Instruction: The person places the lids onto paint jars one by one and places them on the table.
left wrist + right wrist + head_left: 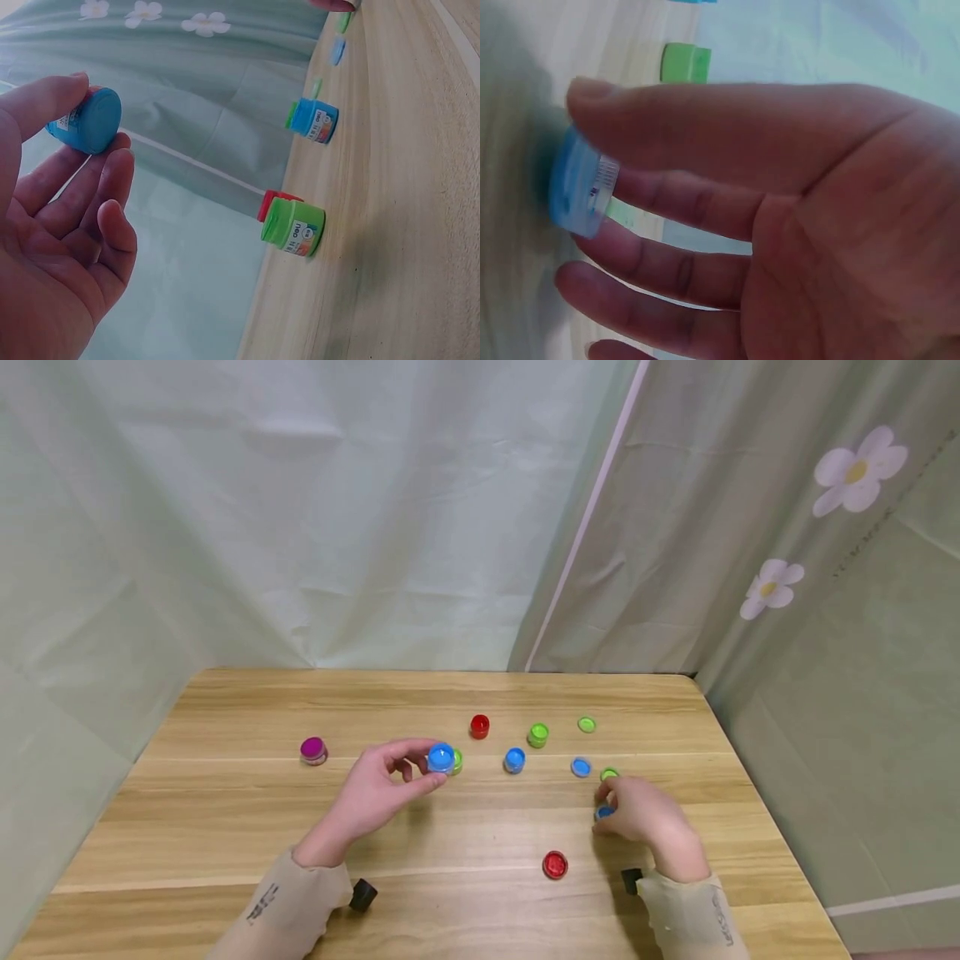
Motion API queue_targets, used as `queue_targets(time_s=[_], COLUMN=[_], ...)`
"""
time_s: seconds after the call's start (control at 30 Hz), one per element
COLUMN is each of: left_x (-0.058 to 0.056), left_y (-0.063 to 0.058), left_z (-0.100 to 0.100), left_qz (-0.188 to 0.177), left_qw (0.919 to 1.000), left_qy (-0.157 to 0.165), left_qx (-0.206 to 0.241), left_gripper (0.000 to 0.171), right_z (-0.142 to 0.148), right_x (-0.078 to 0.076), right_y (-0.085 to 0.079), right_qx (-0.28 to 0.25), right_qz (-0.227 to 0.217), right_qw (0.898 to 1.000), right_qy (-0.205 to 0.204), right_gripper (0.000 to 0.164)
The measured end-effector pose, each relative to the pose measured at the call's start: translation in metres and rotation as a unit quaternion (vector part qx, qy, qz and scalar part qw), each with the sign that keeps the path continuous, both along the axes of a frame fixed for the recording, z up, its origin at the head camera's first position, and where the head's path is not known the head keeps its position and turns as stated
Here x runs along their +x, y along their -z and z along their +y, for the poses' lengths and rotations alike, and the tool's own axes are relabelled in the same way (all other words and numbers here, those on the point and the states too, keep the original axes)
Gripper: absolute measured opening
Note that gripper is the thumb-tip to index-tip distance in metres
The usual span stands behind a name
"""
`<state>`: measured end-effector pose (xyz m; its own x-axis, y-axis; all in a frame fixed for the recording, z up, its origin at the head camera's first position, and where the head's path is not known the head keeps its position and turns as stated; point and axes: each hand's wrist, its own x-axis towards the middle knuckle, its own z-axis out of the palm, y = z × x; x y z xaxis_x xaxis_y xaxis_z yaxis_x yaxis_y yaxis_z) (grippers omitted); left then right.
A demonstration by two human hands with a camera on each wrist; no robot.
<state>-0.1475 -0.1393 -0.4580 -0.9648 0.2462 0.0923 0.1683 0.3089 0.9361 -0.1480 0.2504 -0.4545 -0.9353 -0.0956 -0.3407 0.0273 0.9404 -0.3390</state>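
Note:
My left hand [378,785] pinches a small blue paint jar [441,757] between thumb and fingers, raised above the table. Its open top shows blue paint in the head view, and the left wrist view shows the jar's blue underside [106,120] tilted toward the camera. Low at the table's right side, my right hand [648,814] holds a blue lid [574,184] on edge between thumb and fingers. Just behind the held jar, partly covered by it, is a green jar [296,226]. A green lid [609,773] lies right beside the right fingertips.
At mid-table stand a red jar [480,726], another green jar [538,735] and another blue jar [514,760]. A purple jar [313,750] is to the left. Loose lids lie rightward: green [587,724], blue [581,767] and, nearer me, red [555,865]. Curtains [375,527] hang behind.

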Motion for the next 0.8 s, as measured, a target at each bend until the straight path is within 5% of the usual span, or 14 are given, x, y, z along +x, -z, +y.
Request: queue_targets(time_s=[0.3,0.43,0.6,0.8], left_x=[0.001,0.001,0.000,-0.002], left_y=[-0.001,-0.003,-0.006,-0.009], left_z=[-0.001,0.000,0.003,0.015], left_qz=[-0.004,-0.005,0.003,0.035], left_qw=[0.9999,0.9999,0.9999,0.9993], left_qy=[-0.009,-0.013,-0.012,-0.003], left_qx=[-0.006,-0.007,-0.004,0.010], left_gripper=[0.042,0.043,0.043,0.040], right_z=[-0.001,-0.008,-0.029,-0.062], right_x=[-0.005,-0.010,-0.016,-0.013], right_y=[-0.002,-0.011,-0.029,-0.056], right_qx=[-0.048,-0.103,-0.181,-0.266], right_qz=[-0.002,0.044,0.124,0.205], right_qw=[0.996,0.990,0.967,0.929], right_qy=[-0.078,-0.091,-0.126,-0.152], right_gripper=[0.018,0.014,0.015,0.017])
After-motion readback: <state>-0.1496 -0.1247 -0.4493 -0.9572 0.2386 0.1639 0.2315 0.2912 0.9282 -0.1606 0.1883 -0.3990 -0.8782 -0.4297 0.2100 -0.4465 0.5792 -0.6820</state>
